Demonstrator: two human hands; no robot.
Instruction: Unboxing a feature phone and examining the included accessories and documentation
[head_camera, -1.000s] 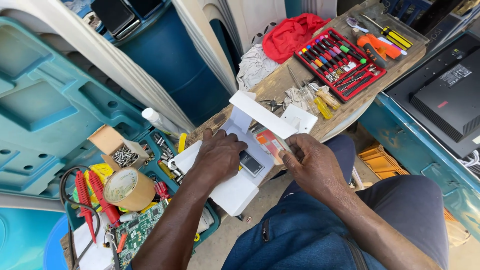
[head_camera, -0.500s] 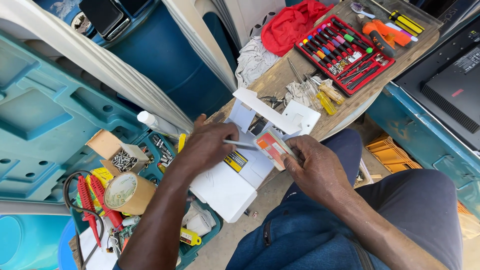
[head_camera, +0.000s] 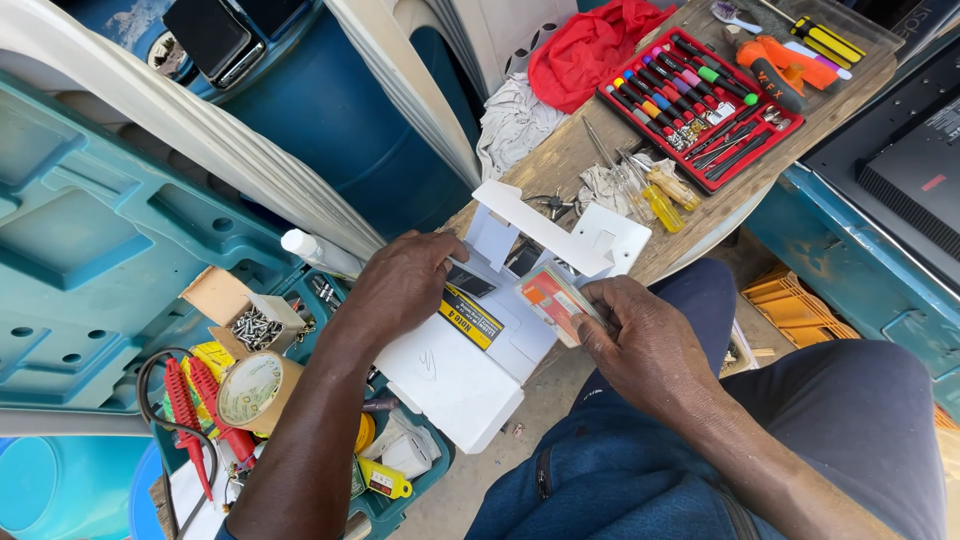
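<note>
Wooden bench (head_camera: 600, 150) (cluttered) under red screwdriver tray (head_camera: 700, 90).

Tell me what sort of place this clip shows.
Probably an informal repair workbench: a red screwdriver set on a wooden board, a toolbox tray with tape and screws, and a white appliance under both hands.

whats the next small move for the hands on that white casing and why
Probably steady the white casing with the left hand while the right hand eases the small orange part clear: the left palm already presses the casing, and the right fingers pinch the part at its open edge.
</note>
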